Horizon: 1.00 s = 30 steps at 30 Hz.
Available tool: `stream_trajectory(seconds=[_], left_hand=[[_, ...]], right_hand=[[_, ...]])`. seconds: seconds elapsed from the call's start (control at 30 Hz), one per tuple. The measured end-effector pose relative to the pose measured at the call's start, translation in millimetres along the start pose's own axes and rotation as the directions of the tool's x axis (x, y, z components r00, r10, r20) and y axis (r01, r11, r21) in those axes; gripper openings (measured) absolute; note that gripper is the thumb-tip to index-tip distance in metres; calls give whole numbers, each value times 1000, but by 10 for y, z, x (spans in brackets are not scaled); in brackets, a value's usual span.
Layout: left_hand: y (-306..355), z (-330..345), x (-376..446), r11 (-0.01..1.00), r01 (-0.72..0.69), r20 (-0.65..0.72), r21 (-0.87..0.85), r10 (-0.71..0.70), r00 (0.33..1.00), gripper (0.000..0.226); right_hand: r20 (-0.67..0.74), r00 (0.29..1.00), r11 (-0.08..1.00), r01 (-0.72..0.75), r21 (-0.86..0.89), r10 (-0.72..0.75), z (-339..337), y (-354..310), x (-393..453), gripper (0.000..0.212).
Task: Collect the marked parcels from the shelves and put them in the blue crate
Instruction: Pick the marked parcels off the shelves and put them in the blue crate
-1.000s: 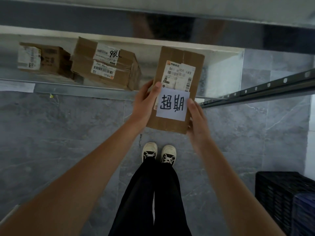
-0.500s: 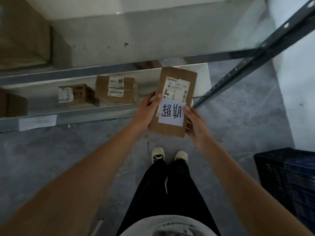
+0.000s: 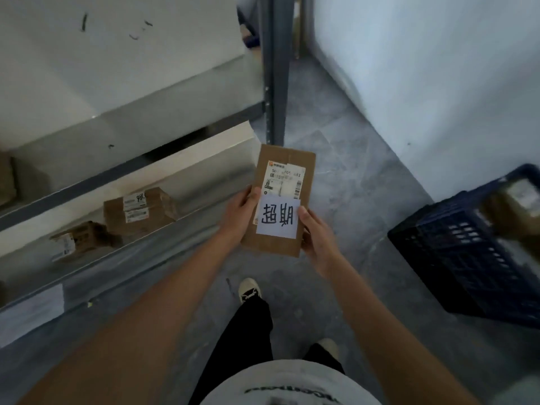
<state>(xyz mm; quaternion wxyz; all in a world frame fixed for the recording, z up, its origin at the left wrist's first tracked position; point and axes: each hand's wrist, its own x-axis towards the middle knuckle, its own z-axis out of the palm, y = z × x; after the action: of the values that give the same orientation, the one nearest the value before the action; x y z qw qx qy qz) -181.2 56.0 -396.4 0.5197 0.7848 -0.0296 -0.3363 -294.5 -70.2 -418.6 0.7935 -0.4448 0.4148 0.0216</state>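
Between both hands (image 3: 274, 220), parcel (image 3: 279, 200) lengthwise, label-up

We see bare floor (image 3: 359, 200) between us and the blue crate (image 3: 467, 252) at our right. The shelf upright (image 3: 274, 83) stands ahead, and a parcel (image 3: 514, 209) already fills the crate's far corner.

The parcel (image 3: 279, 200) I hold is brown cardboard with a white note (image 3: 277, 218) lettered in black. My crate (image 3: 479, 247) is dark blue latticework. The floor (image 3: 365, 176) is grey marbled tile; my trousers (image 3: 248, 337) are black, my shoe (image 3: 249, 288) cream.
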Motion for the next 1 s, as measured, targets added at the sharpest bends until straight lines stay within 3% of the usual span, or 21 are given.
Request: stream_trajectory(seconds=[0.1,0.27,0.4,0.43,0.5,0.57,0.67,0.8,0.9,0.97,1.0], left_hand=[[299,631,-176,997,-60,83,38,57,995,39],[629,1853,-494,981,-164,184,101,143,972,46],[823,2786,-720,965,-229,272,129,188,944,50],[866,2983,-775,963,-230,317,140,177,932,48],[929,3327,-834,951,-259,426,168,167,889,46],[990,3611,-822,943,-261,529,204,118,840,45],[1133,4018,-722,941,-217,657,258,-6,754,49],[1448,4639,-577,858,-365,800,360,-83,595,42],[1598,5148,-568,828,-421,859,371,-133,495,43],[1627,5487,-578,811,-442,855,384,-131,502,44],[1617,5653,-587,819,-430,833,379,-99,545,42]], right_hand=[[-71,995,996,76,49,-73,-500,-163,-275,30],[-312,935,985,169,-24,-168,-1440,-398,-769,35],[-478,865,988,149,-41,-150,-2369,-333,-907,73],[-497,857,988,153,0,-133,-2529,-386,-1037,67],[-526,846,979,170,108,-89,-2808,-509,-1276,42],[-543,840,963,161,217,-18,-3136,-525,-1362,34],[-603,797,938,185,295,32,-3580,-619,-1434,44],[-711,700,865,313,393,70,-4203,-762,-1441,63],[-758,646,773,435,461,89,-4601,-788,-1503,61],[-774,626,739,477,476,94,-4834,-789,-1537,60],[-786,608,716,499,487,110,-4953,-781,-1542,60]])
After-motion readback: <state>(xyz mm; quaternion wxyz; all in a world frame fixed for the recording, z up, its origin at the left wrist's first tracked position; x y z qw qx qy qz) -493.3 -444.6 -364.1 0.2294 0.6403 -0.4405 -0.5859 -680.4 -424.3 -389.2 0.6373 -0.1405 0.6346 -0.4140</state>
